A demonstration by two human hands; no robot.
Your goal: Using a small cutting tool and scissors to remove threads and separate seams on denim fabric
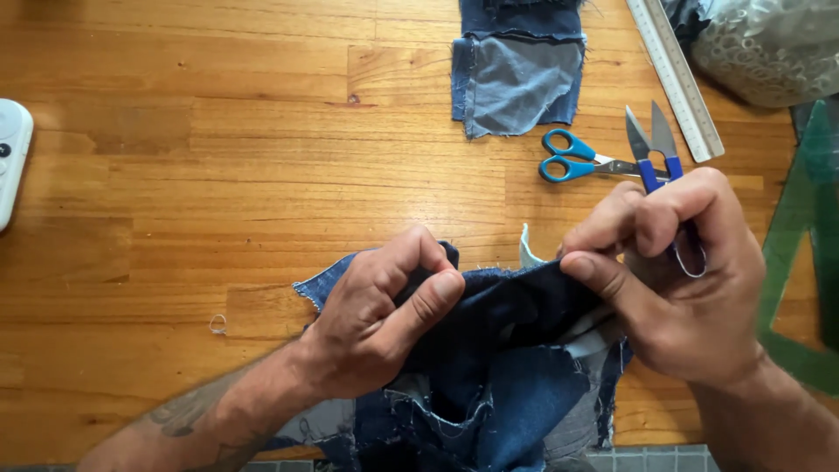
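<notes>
place: home sewing table | denim scraps [517, 83], scissors [572, 157], ruler [675, 74]

We find the denim [516, 367] at the near edge of the table [218, 175], our left hand [376, 319] on its left part and our right hand [682, 280] on its right. The snips [654, 149] sit in our right hand. Behind them lie the scissors [572, 157], then the ruler [675, 74] toward the far right corner. Fabric scraps [520, 70] lie at the far edge, the remote [10, 157] at the left edge, and the set square [808, 245] at the right edge.
</notes>
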